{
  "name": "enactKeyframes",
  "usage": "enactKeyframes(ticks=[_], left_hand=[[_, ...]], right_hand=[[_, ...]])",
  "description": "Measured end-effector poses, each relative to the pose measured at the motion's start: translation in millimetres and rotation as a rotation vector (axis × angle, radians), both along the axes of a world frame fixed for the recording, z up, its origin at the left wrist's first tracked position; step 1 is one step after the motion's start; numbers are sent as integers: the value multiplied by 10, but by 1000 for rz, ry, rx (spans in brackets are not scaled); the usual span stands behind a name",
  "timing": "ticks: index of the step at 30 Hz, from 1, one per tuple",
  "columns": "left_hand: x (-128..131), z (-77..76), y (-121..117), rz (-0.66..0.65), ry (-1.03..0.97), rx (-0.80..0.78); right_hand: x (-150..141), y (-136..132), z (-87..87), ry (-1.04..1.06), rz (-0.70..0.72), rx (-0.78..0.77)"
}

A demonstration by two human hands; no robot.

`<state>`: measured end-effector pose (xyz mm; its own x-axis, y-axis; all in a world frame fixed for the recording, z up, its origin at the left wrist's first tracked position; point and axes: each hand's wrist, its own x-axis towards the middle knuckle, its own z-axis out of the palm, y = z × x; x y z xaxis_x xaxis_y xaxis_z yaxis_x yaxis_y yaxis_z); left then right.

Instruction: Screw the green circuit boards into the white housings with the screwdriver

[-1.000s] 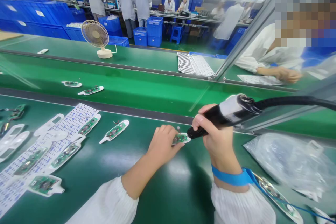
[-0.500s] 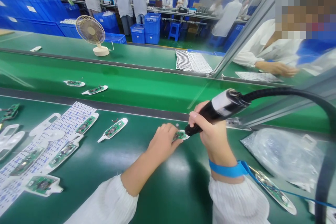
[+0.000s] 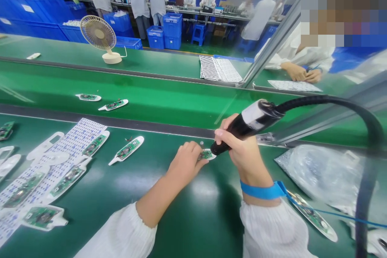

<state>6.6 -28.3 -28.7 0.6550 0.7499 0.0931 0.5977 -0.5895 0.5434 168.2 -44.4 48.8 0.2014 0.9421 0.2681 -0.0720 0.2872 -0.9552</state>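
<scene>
My left hand (image 3: pixel 185 162) lies curled over a small white part with a green circuit board (image 3: pixel 207 155), pinning it to the dark green bench. My right hand (image 3: pixel 240 150) is closed round a black handheld tool (image 3: pixel 243 125) with a white band and a thick black cable (image 3: pixel 332 102). The tool's tip rests on the board's right end. A blue strap (image 3: pixel 261 190) circles my right wrist.
Several more white parts with boards (image 3: pixel 126 150) lie to the left on printed sheets (image 3: pixel 71 145). A clear plastic bag (image 3: pixel 326 175) lies at the right. Two parts (image 3: pixel 113 105) sit on the conveyor belt beyond, with a desk fan (image 3: pixel 99 36) behind. A person works opposite; others stand behind.
The view has shifted slightly. My hands and the tool stay on the same board. The person opposite has drawn their hands together.
</scene>
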Motion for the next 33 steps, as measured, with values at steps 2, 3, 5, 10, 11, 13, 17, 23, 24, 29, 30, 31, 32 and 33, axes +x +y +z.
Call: enactKeyframes(ticks=[2, 3, 5, 10, 11, 13, 17, 23, 24, 29, 30, 31, 32, 33], left_hand=[[-4, -12, -7, -1, -14, 15], [-9, -21, -17, -2, -18, 24], [-27, -45, -43, -5, -22, 43], [-51, -100, 179, -7, -62, 131], [-21, -94, 328, -4, -70, 158], [101, -56, 730, 19, -74, 203], [515, 51, 1665, 155, -5, 221], [873, 69, 2308, 294, 70, 186], [867, 69, 2279, 304, 73, 190], [591, 73, 1472, 246, -96, 252], [509, 60, 1208, 168, -158, 239], [433, 42, 938, 94, -203, 206], [369, 19, 681, 60, -226, 175], [321, -3, 451, 42, -228, 143]], right_hand=[[-8, 3, 11, 7, -8, -18], [-4, 3, 21, 22, -11, -24], [39, -3, 51, 82, -26, 1], [331, -44, 150, 198, -205, 154], [390, -50, 156, 196, -243, 155], [470, -51, 143, 198, -279, 134], [495, -23, 63, 211, -265, 83], [496, -6, -9, 203, -275, -4], [501, -5, -13, 201, -285, -9], [496, 3, -5, 271, -293, 86], [489, 3, 0, 295, -286, 106], [481, 2, 4, 316, -276, 119], [473, 0, 7, 335, -264, 126], [465, -2, 10, 353, -252, 134]])
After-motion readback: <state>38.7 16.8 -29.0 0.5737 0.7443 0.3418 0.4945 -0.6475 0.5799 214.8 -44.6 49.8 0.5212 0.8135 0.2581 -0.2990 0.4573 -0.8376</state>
